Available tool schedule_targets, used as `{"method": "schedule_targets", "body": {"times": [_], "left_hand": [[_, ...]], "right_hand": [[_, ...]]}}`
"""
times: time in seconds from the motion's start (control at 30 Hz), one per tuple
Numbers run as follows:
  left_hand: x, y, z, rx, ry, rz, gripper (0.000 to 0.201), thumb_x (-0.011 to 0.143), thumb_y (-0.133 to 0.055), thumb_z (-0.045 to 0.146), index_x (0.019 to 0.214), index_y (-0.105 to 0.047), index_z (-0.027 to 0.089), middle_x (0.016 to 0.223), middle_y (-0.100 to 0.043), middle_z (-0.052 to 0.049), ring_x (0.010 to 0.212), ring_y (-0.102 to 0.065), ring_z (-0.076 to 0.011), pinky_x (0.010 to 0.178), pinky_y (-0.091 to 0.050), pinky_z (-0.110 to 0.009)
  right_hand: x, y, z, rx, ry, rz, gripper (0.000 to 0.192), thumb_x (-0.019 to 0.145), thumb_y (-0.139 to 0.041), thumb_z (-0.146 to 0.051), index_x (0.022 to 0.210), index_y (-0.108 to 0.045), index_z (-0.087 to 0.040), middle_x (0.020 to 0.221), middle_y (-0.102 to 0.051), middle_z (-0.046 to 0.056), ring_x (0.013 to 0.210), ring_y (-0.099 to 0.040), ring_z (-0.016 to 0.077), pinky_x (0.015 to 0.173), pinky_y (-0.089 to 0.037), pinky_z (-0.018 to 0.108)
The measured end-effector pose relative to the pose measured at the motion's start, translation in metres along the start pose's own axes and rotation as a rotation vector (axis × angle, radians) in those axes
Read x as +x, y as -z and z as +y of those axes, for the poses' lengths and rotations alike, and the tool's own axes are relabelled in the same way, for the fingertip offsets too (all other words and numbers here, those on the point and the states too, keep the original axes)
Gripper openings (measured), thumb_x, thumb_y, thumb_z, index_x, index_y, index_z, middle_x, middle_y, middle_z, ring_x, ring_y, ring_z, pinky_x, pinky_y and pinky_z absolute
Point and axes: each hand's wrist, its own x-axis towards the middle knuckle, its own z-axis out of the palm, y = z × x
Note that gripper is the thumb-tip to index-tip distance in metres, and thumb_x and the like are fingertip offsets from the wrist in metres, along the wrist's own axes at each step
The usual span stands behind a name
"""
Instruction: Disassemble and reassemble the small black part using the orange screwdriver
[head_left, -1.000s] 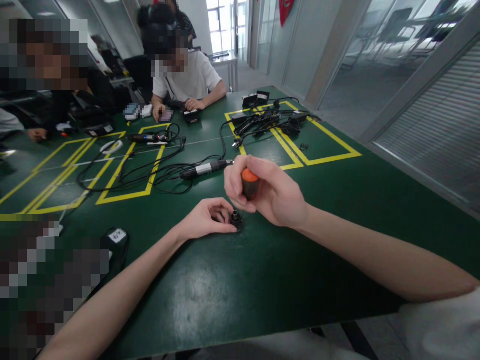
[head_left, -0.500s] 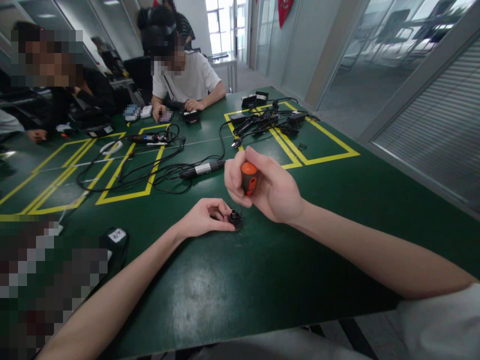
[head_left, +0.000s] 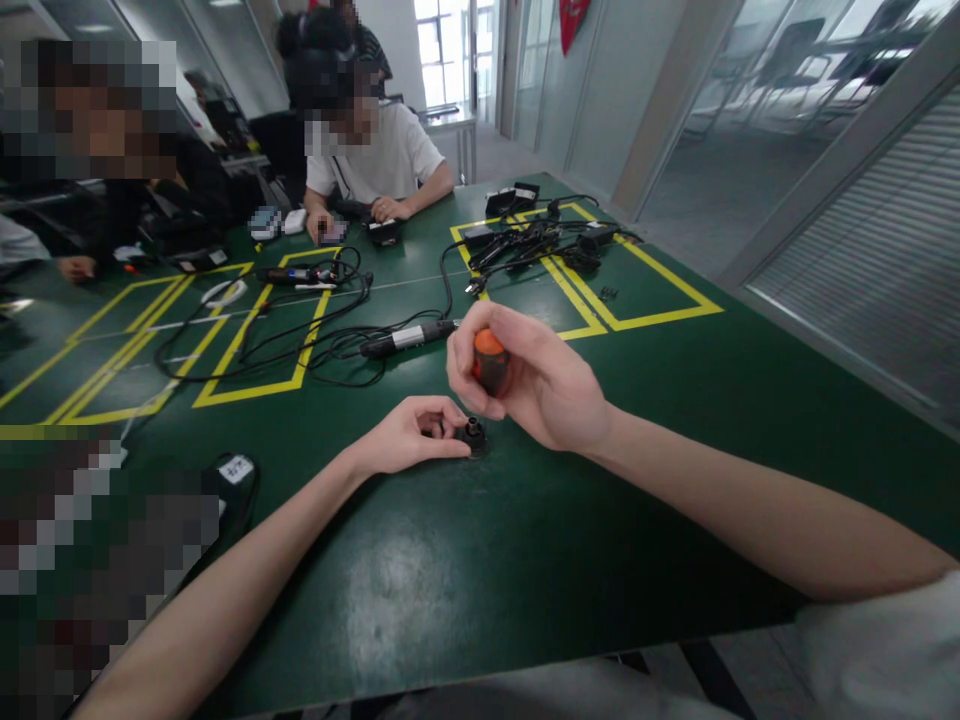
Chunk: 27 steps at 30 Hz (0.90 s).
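My screwdriver handle point(head_left: 490, 360) is orange and black; the small part point(head_left: 472, 435) black; the desk point(head_left: 525, 560) dark green, with yellow lines point(head_left: 645, 320) at one o'clock.

Both forearms being extended inward, left hand point(head_left: 409, 437) being held low with fingers curled, right hand point(head_left: 536, 380) being kept fisted above it

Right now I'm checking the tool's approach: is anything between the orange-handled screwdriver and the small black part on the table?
Nothing visible stands between them. The right hand holds the screwdriver just above the small black part, which the left hand pins to the green table. The tool's tip is hidden by the fingers.
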Motion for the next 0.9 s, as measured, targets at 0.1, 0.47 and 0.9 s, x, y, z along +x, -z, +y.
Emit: {"method": "schedule_targets", "body": {"times": [0.1,0.47,0.9], "left_hand": [[0.0,0.001,-0.001,-0.002,0.014,-0.002,0.041,0.069,-0.091,0.039,0.087,-0.066,0.012,0.071,-0.06,0.004,0.061,-0.052,-0.0065,0.06,-0.042,-0.02],[0.0,0.005,-0.002,0.022,0.026,-0.052,0.041,0.076,-0.085,0.036,0.106,-0.073,0.01,0.071,-0.067,0.0,0.061,-0.057,-0.0084,0.061,-0.044,-0.02],[-0.003,-0.011,-0.001,0.138,-0.043,0.074,0.047,0.07,-0.09,0.036,0.105,-0.071,0.011,0.063,-0.061,0.005,0.056,-0.054,-0.0079,0.056,-0.042,-0.02]], "right_hand": [[0.001,-0.001,0.0,-0.01,-0.019,0.026,0.05,0.099,-0.057,-0.062,0.073,-0.056,-0.019,0.06,-0.047,-0.004,0.049,-0.04,0.0096,0.043,-0.03,0.024],[-0.002,0.003,0.0,0.058,0.014,-0.048,0.032,0.098,-0.062,-0.048,0.086,-0.048,-0.022,0.06,-0.049,-0.008,0.046,-0.033,0.0076,0.045,-0.028,0.021],[-0.003,0.005,0.003,0.076,0.018,-0.072,0.033,0.098,-0.061,-0.051,0.089,-0.052,-0.021,0.057,-0.042,-0.01,0.046,-0.027,0.0067,0.044,-0.024,0.02]]}}
